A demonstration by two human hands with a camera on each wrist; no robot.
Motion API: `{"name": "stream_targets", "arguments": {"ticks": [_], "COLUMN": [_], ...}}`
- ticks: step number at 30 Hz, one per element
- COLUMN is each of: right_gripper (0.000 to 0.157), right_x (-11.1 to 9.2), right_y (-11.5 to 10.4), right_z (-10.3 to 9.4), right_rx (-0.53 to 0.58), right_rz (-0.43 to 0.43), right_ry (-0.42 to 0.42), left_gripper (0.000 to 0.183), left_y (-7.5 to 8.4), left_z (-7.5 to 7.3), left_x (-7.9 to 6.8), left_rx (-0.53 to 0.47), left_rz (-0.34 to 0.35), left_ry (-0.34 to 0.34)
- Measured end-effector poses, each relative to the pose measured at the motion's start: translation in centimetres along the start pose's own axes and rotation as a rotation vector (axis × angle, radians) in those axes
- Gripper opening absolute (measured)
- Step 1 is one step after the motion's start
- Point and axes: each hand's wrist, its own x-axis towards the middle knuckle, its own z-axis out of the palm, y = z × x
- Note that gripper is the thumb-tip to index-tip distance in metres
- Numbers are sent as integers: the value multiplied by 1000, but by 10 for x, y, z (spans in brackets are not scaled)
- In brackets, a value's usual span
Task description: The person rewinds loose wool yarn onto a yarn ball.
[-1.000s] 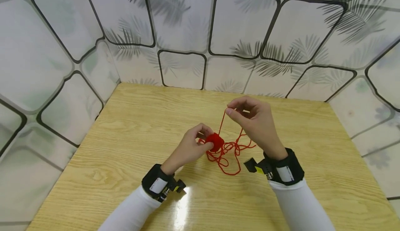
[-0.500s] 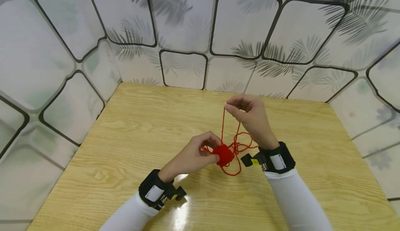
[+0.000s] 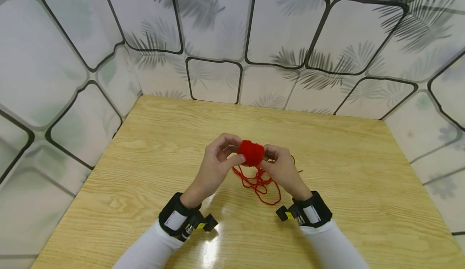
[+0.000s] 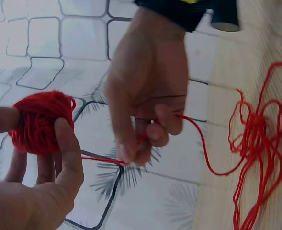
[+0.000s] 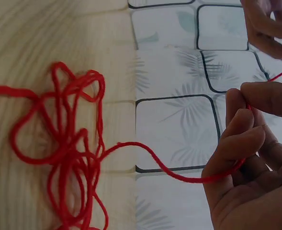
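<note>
A small ball of red yarn point(image 3: 251, 153) is held up over the table by my left hand point(image 3: 214, 163), thumb on the near side and fingers behind. In the left wrist view the wound ball point(image 4: 40, 125) shows between thumb and fingers. My right hand point(image 3: 285, 168) is just right of the ball and pinches the yarn strand point(image 4: 102, 160) that runs from it. From the right hand the strand point(image 5: 164, 170) sags down to a loose tangle of red yarn point(image 3: 259, 184) lying on the table below both hands.
The light wooden table point(image 3: 152, 139) reaches back to a wall covering point(image 3: 214, 81) with dark outlined shapes and leaf prints. A glare patch point(image 3: 210, 253) shines near the front. Each wrist carries a black strap point(image 3: 178, 216) with a small camera.
My right hand has come down from above, next to the ball, still pinching the strand. The left hand first moved the ball right and nearer, then lifted it back up and left.
</note>
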Motion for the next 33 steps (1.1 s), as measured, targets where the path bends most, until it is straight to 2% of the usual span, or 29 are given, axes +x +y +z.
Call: {"name": "stream_targets", "arguments": {"ticks": [4, 6, 9, 12, 16, 19, 23, 27, 33], "right_gripper": [13, 10, 9, 10, 11, 12, 13, 14, 14], "right_x": [-19, -27, -38, -43, -44, -43, -39, -32, -16], "right_y": [-1, -7, -18, -31, -47, -56, -66, -73, -79], "right_z": [9, 12, 13, 10, 4, 0, -4, -7, -16], "right_rx": [-95, -142, -209, -246, -259, -236, -177, -107, -6], "right_rz": [-62, -105, -184, -284, -402, -437, -420, -378, -319], "right_ry": [-24, -24, -1, 27, 58, 75, 99, 127, 151], "left_gripper": [31, 30, 28, 28, 29, 29, 26, 24, 24], "left_y": [-2, -5, -13, -20, -24, -15, -3, -2, -3], "left_z": [-2, -3, -4, -6, -4, 0, 5, 7, 7], "left_x": [3, 5, 7, 9, 9, 7, 4, 1, -1], "left_rx": [-76, -67, 20, 143, 229, 244, 290, 331, 327], "left_rz": [-64, -71, -49, -23, -51, -106, -151, -169, -212], "left_ry": [109, 153, 193, 204, 174, 133, 79, 37, -46]}}
